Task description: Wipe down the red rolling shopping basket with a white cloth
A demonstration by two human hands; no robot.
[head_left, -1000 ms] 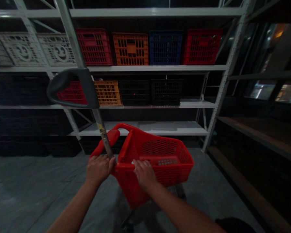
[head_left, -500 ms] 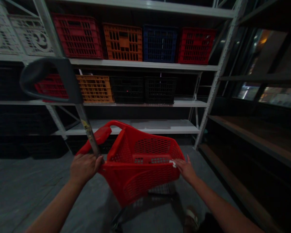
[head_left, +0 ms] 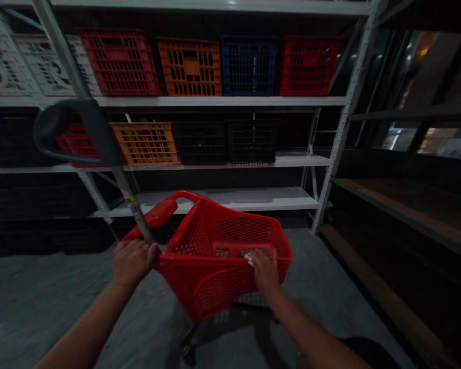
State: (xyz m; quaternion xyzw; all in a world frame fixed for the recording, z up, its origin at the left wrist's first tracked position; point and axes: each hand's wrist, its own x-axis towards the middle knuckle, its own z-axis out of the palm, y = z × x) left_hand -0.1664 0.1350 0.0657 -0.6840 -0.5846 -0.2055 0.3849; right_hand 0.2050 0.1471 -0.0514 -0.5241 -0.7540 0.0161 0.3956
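A red perforated shopping basket [head_left: 215,287] on wheels stands on the grey floor in front of me. My left hand [head_left: 132,260] is closed around the base of its metal pull pole [head_left: 128,197], which rises to a dark loop handle [head_left: 75,130] at the upper left. My right hand [head_left: 265,270] rests on the basket's near right rim with fingers curled over the edge. A red carry handle [head_left: 165,210] arches over the basket's left end.
Metal shelving [head_left: 223,101] faces me with red [head_left: 119,61], orange [head_left: 190,66], blue [head_left: 248,66] and black [head_left: 226,141] crates on the upper levels. A bare white shelf [head_left: 230,199] lies low. Darker wooden shelves [head_left: 407,205] run along the right.
My right hand moved from the basket's far right corner back to the near right rim and curled over it. The view shifted slightly; the left hand kept its hold on the pole.
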